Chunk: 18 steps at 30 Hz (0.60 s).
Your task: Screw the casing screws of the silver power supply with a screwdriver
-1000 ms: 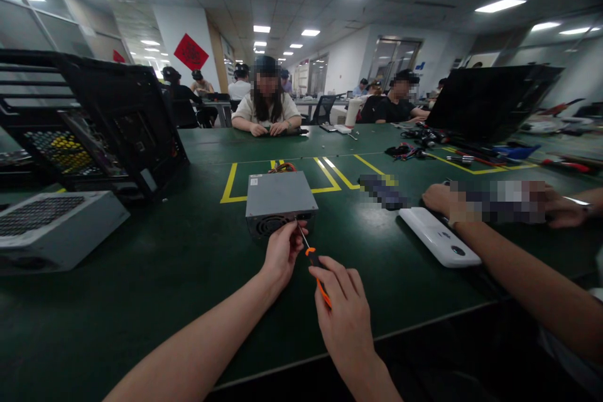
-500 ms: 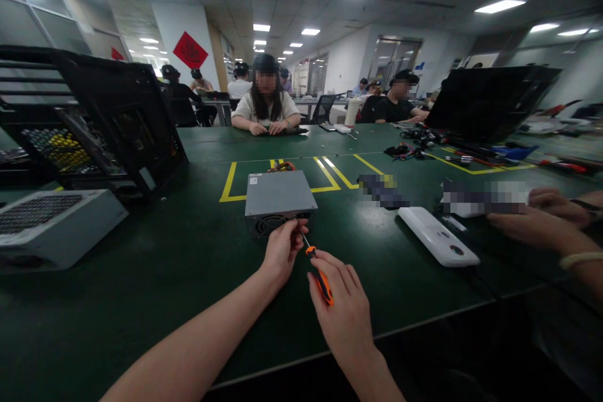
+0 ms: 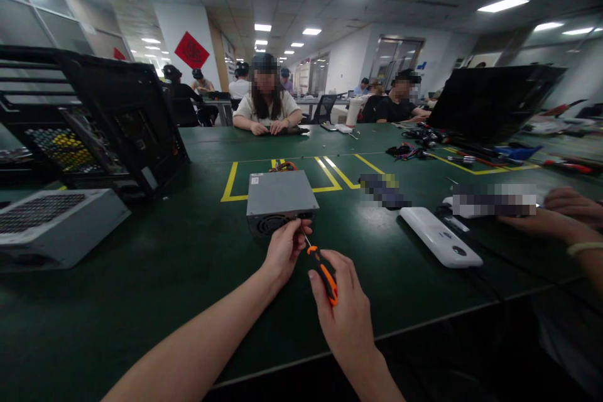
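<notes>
Nearest you, your right hand is curled loosely around the black-and-orange handle of the screwdriver, its shaft slanting up and away to the left. Just beyond, your left hand has its fingertips pinched together at the far end of the shaft, against the near face of the grey power supply unit. Those fingers hide the screwdriver's tip and part of that face, so you cannot tell what the tip meets. The unit sits flat on the green worktop, its fan grille towards you.

To your left lies a second power supply unit, well apart, with an open black computer case standing just behind it. To your right a white device lies near a blurred-out flat object, and a co-worker's hands are busy at the right edge.

Behind your unit, coloured cables bunch up inside yellow tape markings. Farther right, loose cables lie before a large black panel. Across the worktop a person sits facing you, with a pale cup to the right.
</notes>
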Motion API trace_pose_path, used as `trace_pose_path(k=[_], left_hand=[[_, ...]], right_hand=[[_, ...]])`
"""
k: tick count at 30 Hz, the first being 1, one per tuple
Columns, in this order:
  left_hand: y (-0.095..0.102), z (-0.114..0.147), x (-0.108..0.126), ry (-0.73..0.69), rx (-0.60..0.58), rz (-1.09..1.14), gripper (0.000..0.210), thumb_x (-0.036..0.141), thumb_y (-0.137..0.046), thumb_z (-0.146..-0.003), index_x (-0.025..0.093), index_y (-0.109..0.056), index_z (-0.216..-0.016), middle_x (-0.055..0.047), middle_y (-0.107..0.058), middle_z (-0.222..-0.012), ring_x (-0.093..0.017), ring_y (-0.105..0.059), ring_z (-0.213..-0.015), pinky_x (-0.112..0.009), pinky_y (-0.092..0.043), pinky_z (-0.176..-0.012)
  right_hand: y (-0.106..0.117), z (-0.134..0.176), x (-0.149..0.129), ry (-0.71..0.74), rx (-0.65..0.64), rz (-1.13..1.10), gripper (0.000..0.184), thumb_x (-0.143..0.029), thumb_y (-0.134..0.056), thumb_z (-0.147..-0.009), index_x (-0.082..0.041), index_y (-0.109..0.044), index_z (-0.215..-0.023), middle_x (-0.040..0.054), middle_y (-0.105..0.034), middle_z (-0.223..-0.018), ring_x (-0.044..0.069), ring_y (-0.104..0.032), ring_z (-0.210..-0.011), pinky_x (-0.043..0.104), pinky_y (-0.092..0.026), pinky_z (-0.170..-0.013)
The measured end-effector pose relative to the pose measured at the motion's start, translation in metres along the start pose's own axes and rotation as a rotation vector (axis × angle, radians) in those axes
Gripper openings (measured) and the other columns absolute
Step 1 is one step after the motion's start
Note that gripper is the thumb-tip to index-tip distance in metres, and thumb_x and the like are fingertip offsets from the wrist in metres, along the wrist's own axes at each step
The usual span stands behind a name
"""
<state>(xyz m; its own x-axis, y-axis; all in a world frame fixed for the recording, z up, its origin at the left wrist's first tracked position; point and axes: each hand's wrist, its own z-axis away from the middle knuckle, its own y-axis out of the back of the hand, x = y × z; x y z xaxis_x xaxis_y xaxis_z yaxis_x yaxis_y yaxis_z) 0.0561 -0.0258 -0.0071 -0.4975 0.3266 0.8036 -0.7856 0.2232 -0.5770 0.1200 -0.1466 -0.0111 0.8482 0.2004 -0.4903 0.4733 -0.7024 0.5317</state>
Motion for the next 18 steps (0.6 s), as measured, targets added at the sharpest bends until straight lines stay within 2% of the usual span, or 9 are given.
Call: trace_pose_path(k=[3, 7, 10, 13, 18], left_hand=[[0.0005, -0.0017, 0.0003, 0.023, 0.001, 0.002, 0.023, 0.027, -0.060, -0.068, 0.008, -0.066, -0.078, -0.003, -0.057, -0.064, -0.003, -0.039, -0.046, -0.015, -0.028, -0.041], [-0.0006, -0.0016, 0.0024, 0.055, -0.003, 0.007, 0.023, 0.025, -0.056, -0.070, 0.007, -0.067, -0.081, -0.003, -0.057, -0.065, -0.003, -0.039, -0.047, -0.015, -0.028, -0.041], [-0.0012, -0.0006, 0.0036, 0.060, -0.021, -0.003, 0.025, 0.026, -0.055, -0.071, 0.007, -0.067, -0.083, -0.003, -0.057, -0.066, -0.003, -0.039, -0.046, -0.016, -0.030, -0.042], [-0.0008, 0.0008, 0.0036, 0.054, -0.032, -0.024, 0.027, 0.028, -0.057, -0.071, 0.007, -0.066, -0.085, -0.003, -0.058, -0.068, -0.003, -0.039, -0.045, -0.016, -0.030, -0.043], [0.0011, 0.0019, 0.0013, -0.015, -0.017, -0.064, 0.030, 0.035, -0.067, -0.066, 0.007, -0.064, -0.077, -0.001, -0.054, -0.062, -0.002, -0.037, -0.046, -0.015, -0.027, -0.043]], right_hand=[[-0.0022, 0.0019, 0.0014, 0.015, -0.021, 0.034, 0.024, -0.018, -0.042, -0.086, -0.017, -0.046, -0.110, 0.0086, -0.061, -0.100, 0.017, -0.061, -0.088, 0.029, -0.052, -0.070], [-0.0023, 0.0024, 0.0043, 0.122, -0.003, 0.174, 0.024, -0.008, -0.043, -0.083, -0.018, -0.052, -0.103, 0.0085, -0.061, -0.107, 0.019, -0.060, -0.085, 0.035, -0.049, -0.074], [-0.0006, 0.0008, 0.0035, 0.152, 0.011, 0.123, 0.022, -0.015, -0.049, -0.083, -0.017, -0.051, -0.105, 0.0096, -0.061, -0.109, 0.019, -0.059, -0.090, 0.034, -0.049, -0.077], [-0.0013, -0.0003, 0.0015, 0.108, 0.003, 0.060, 0.029, -0.020, -0.048, -0.085, -0.014, -0.047, -0.113, 0.0113, -0.060, -0.110, 0.019, -0.057, -0.099, 0.030, -0.050, -0.078], [-0.0037, -0.0013, 0.0014, 0.173, 0.032, 0.164, 0.026, -0.007, -0.043, -0.083, -0.018, -0.052, -0.105, 0.0085, -0.064, -0.105, 0.017, -0.062, -0.082, 0.031, -0.049, -0.070]])
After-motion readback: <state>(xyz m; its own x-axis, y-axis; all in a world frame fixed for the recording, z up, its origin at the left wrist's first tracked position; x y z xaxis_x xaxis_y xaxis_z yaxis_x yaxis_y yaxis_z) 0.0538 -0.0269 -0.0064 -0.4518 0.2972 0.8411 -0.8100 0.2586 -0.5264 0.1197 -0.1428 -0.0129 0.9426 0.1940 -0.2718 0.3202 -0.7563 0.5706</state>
